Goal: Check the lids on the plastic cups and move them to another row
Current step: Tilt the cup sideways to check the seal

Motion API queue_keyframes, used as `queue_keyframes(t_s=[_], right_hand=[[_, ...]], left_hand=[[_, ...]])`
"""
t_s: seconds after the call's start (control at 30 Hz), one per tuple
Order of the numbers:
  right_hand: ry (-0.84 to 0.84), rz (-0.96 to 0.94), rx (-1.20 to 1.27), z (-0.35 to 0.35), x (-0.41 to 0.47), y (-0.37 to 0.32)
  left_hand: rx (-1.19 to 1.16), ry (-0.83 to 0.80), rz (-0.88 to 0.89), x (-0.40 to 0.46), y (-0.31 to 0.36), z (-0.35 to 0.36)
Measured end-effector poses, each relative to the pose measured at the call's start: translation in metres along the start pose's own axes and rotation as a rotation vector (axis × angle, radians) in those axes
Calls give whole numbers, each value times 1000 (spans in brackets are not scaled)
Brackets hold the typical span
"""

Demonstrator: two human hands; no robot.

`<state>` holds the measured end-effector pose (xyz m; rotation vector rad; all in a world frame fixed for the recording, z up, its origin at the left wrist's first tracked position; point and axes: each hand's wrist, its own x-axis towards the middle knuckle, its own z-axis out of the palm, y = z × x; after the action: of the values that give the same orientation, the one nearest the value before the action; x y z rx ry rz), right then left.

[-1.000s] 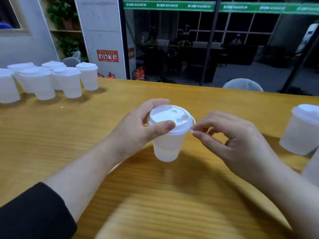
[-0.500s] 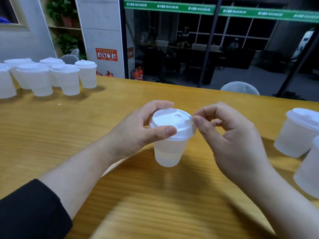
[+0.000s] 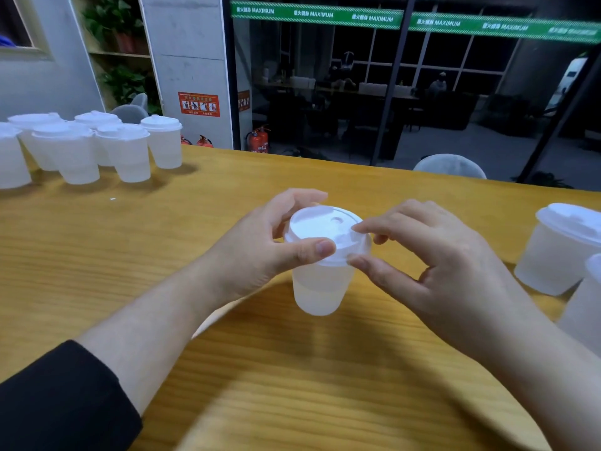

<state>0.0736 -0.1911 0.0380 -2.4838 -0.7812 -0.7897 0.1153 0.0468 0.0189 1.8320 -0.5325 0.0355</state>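
Note:
A translucent plastic cup (image 3: 320,288) with a white lid (image 3: 320,227) is held above the wooden table (image 3: 162,242) at the centre. My left hand (image 3: 260,252) grips the cup's rim from the left, thumb on the near edge of the lid and fingers behind it. My right hand (image 3: 432,265) pinches the lid's right edge between thumb and forefinger. Several lidded cups (image 3: 126,154) stand grouped at the far left. Two more lidded cups (image 3: 559,252) stand at the right edge.
The table's far edge runs along a glass wall, with a grey chair back (image 3: 450,166) behind it. Bare tabletop lies between the left group of cups and my hands.
My right hand has closed in from beside the lid to pinching its right edge. The cup has stayed in my left hand; the view shifted slightly.

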Motion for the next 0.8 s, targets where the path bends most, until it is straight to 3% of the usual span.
queue_keyframes(t_s=[0.37,0.6,0.67,0.8], right_hand=[[7,38,-49,0,3,-11],[363,-1,65,3,12,-11],[273,74,157,4,22,-11],[-311,140,196,10,37,-15]], left_hand=[[-25,-13,2,0,-2,-2],[18,-35,25,2,-5,-4],[-19,7,41,3,-5,-5],[-64,251,-33,9,-6,-8]])
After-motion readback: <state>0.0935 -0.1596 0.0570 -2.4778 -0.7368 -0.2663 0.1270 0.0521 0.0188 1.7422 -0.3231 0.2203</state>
